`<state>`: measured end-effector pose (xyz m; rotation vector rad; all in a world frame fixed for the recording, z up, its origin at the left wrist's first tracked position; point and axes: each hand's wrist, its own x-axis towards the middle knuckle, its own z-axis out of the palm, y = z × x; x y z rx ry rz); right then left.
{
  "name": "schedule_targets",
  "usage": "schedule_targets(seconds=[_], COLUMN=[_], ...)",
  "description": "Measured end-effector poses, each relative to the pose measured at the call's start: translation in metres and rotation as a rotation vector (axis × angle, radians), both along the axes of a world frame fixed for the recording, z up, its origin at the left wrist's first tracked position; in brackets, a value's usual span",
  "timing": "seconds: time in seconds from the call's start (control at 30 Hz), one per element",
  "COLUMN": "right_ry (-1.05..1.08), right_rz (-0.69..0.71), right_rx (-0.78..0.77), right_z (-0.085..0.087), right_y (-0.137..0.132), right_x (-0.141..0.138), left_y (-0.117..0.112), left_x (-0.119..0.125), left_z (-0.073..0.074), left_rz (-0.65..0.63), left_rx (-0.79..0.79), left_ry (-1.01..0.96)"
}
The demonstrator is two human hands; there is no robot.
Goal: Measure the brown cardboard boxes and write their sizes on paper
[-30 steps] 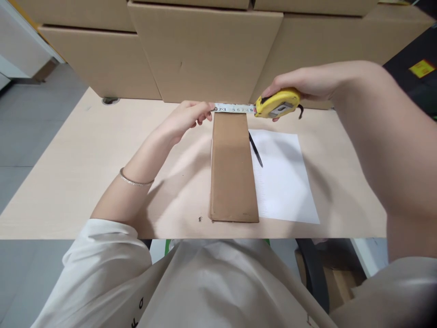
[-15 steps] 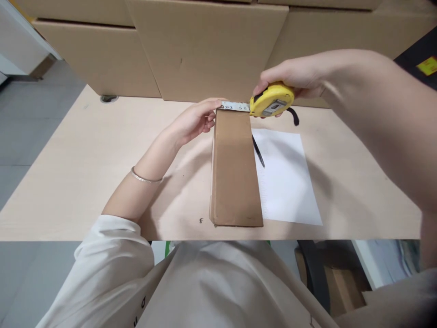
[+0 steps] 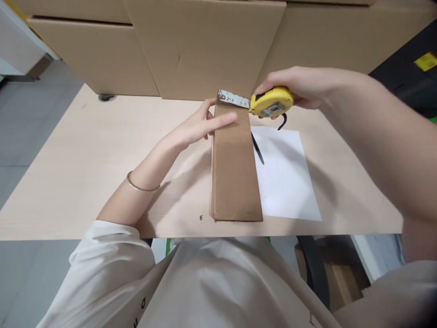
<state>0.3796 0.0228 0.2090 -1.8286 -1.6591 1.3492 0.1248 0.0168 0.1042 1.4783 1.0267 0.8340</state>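
Observation:
A narrow brown cardboard box (image 3: 236, 173) lies lengthwise on the table in front of me. My right hand (image 3: 290, 86) grips a yellow tape measure (image 3: 272, 101) at the box's far right corner. Its short pulled-out blade (image 3: 234, 99) spans the far end of the box, its hooked tip raised at the left corner. My left hand (image 3: 201, 123) holds the box at its far left edge, thumb stretched over the top face and the other fingers along the side, partly hidden. A black wrist strap hangs from the tape measure.
Right of the box, a white sheet of paper (image 3: 290, 177) lies on the wooden table (image 3: 102, 182), a black pen (image 3: 257, 149) on its left edge. Large cardboard cartons (image 3: 208, 50) stand along the back. A round cable hole (image 3: 107, 97) is at the far left.
My left thumb has left the blade's tip and come down onto the box top. The blade's left end has tilted upward. The tape measure stays at the right corner.

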Motion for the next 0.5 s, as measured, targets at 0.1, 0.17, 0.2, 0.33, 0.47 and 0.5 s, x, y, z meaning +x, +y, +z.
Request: schedule_targets(seconds=[0.1,0.17,0.2,0.33,0.47,0.5], right_ry=[0.118,0.157,0.169,0.194,0.21,0.219], right_rz=[-0.094,-0.149,-0.167,-0.193,-0.131,-0.121], right_rx=[-0.003,0.008,0.005,-0.028,-0.032,-0.029], right_z=[-0.007,-0.01,-0.012,-0.02,-0.027,-0.028], right_y=[-0.009,-0.015,-0.018,-0.023,-0.021,-0.021], right_x=[0.009,0.015,0.018,0.027,0.032,0.033], left_y=[-0.014,-0.025,-0.031,-0.051,-0.052,-0.05], left_x=[-0.016,-0.03,-0.037,-0.055,-0.064,-0.066], left_z=[0.009,0.022,0.03,0.055,0.044,0.036], left_rz=[0.025,0.044,0.052,0.084,0.065,0.074], left_rx=[-0.013,-0.018,-0.019,-0.067,-0.093,-0.096], left_ry=[0.082,0.137,0.176,0.365,0.322,0.275])
